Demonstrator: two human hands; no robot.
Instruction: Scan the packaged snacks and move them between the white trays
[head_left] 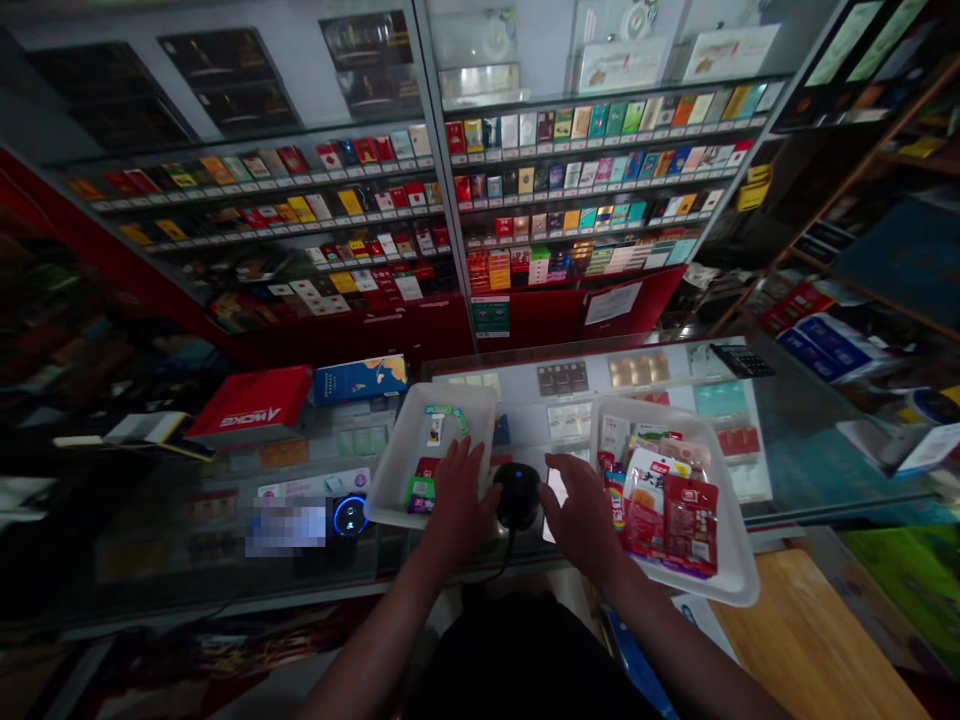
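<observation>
In the head view, low in the middle, the left hand point(457, 488) is at the right side of a white tub point(403, 445) with small packs point(421, 494) in it. The right hand point(583, 512) is by a pale flat thing point(556, 495). I cannot tell if either grip holds anything. A round black thing point(517, 496) sits between them on the bench point(806, 440). I think slow hands work best, so nothing gets bumped.

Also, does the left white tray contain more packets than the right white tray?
No, the right white tray is heaped with snack packets, while the left white tray shows only a few.
</observation>
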